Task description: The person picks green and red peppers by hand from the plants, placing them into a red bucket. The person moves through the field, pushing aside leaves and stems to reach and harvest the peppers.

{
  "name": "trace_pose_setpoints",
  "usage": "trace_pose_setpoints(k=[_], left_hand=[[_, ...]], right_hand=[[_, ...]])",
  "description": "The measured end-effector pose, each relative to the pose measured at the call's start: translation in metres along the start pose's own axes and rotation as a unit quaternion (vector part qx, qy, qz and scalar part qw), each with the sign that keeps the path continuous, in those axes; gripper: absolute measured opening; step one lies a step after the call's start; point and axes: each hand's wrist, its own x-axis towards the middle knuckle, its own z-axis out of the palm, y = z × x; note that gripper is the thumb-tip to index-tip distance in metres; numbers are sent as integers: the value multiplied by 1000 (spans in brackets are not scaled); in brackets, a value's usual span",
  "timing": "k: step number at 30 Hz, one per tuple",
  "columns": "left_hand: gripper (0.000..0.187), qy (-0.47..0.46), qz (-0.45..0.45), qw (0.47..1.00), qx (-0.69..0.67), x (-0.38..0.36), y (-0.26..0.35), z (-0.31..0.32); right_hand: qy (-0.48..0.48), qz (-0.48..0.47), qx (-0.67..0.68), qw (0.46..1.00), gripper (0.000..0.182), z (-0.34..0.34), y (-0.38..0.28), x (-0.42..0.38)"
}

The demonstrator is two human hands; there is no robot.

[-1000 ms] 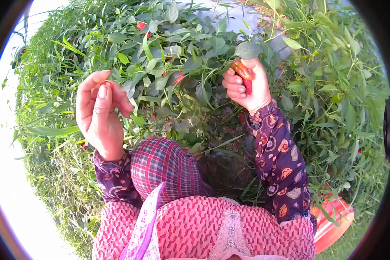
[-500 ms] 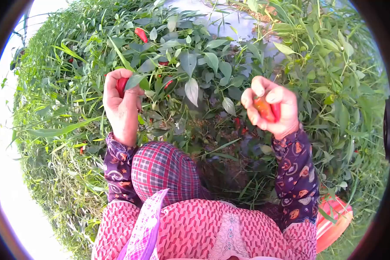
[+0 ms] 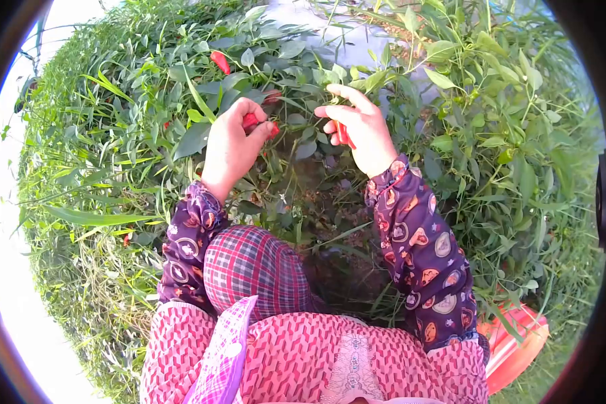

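Observation:
Red chili peppers (image 3: 250, 121) show between the fingers of my left hand (image 3: 232, 148), which is closed around them among the leaves. One pepper end (image 3: 274, 129) sticks out by its fingertips. My right hand (image 3: 363, 131) is a short way to the right, its lower fingers curled on red peppers (image 3: 343, 133) in the palm, while the thumb and forefinger stretch toward the pepper plant (image 3: 296, 50). Above my left hand hangs another red pepper (image 3: 220, 62) in the foliage. A further red pepper (image 3: 272, 96) shows between the two hands, partly behind leaves.
Dense pepper plants and long grass blades (image 3: 104, 217) surround me. My checked knee (image 3: 256, 273) is raised below my left hand. At the lower right lies an orange-red container (image 3: 518, 343), partly under grass. Pale sheeting (image 3: 363, 47) runs between the rows at the top.
My right hand has moved left and up into the plant, with peppers still in its palm. My left hand has shifted right, toward it, still holding peppers.

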Motion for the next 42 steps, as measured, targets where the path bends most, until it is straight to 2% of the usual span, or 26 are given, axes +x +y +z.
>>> trace_pose_setpoints(k=[1, 2, 5, 8, 11, 13, 14, 16, 18, 20, 21, 22, 23, 24, 25, 26, 28, 29, 31, 32, 34, 38, 39, 40, 41, 42], left_hand=[[21, 26, 15, 997, 76, 2, -1, 2], [21, 28, 13, 997, 75, 2, -2, 2], [28, -39, -2, 982, 186, 1, 1, -2], [28, -14, -19, 982, 189, 2, -12, 1], [29, -31, -2, 982, 188, 0, -15, -6], [31, -47, -7, 981, 189, -1, -16, -10], [34, -65, -6, 980, 189, 0, -14, -11], [35, -84, -22, 982, 167, 2, -8, -12], [36, -102, -40, 983, 147, 3, -6, -14], [38, -99, -74, 988, 89, 1, -10, -17], [35, -86, -61, 993, 44, -1, -16, -15], [35, -85, -62, 993, 44, -1, -15, -15], [34, -109, -79, 990, 45, -1, -13, -16], [33, -134, -96, 985, 46, -1, -10, -17], [33, -136, -97, 985, 46, -1, -4, -18], [32, -137, -75, 987, 48, -1, 2, -19], [31, -136, -52, 988, 50, -1, 6, -17], [29, -121, -44, 992, -4, -3, 5, -13], [27, -101, -31, 990, -98, -5, 7, -11], [27, -101, -31, 990, -99, -7, 7, -9], [29, -52, -21, 988, -144, -9, 6, -4], [30, -15, 44, 999, -18, -16, 28, -14], [28, -1, 79, 997, 21, -17, 34, -18], [27, 12, 113, 992, 59, -18, 39, -21], [28, 33, 119, 987, 103, -19, 42, -24], [28, 35, 118, 987, 101, -21, 42, -25]], right_hand=[[11, -16, -17, 1000, 45, 4, 2, 2], [21, -31, -34, 999, 40, 10, 6, 3], [11, -101, -54, 993, 35, 31, 15, 4], [28, -249, -248, 936, 35, 41, 23, 8], [16, -309, -267, 913, 33, 42, 31, 12], [-31, -358, -550, 754, 32, 40, 33, 12], [-30, -357, -550, 754, 32, 39, 34, 13], [-58, -256, -638, 724, 36, 42, 28, 13], [-56, -271, -660, 699, 34, 44, 25, 13], [-63, -231, -610, 755, 31, 44, 22, 10], [-65, -253, -546, 796, 31, 35, 28, 17], [-90, -216, -409, 882, 31, 29, 27, 22], [-78, -79, -245, 963, 30, 18, 24, 21], [-61, 64, -68, 994, 30, 19, 7, 15], [-47, 80, 48, 995, 19, 22, -3, 11], [-63, 102, 110, 987, 18, 17, -4, 14], [-82, 102, 218, 967, 18, 19, -6, 13], [-85, 101, 216, 968, 18, 19, -6, 15], [-137, 102, 353, 920, 19, 15, -8, 20], [-137, 102, 353, 920, 19, 13, -8, 21], [-145, 129, 443, 875, 19, 11, -9, 24], [-115, 113, 345, 925, 9, 16, -31, 15], [-118, 125, 334, 927, 7, 13, -36, 18], [-133, 104, 427, 888, 8, 8, -47, 19], [-156, 59, 440, 882, 10, -15, -64, 28], [-96, -53, 351, 930, 12, -30, -90, 26]])
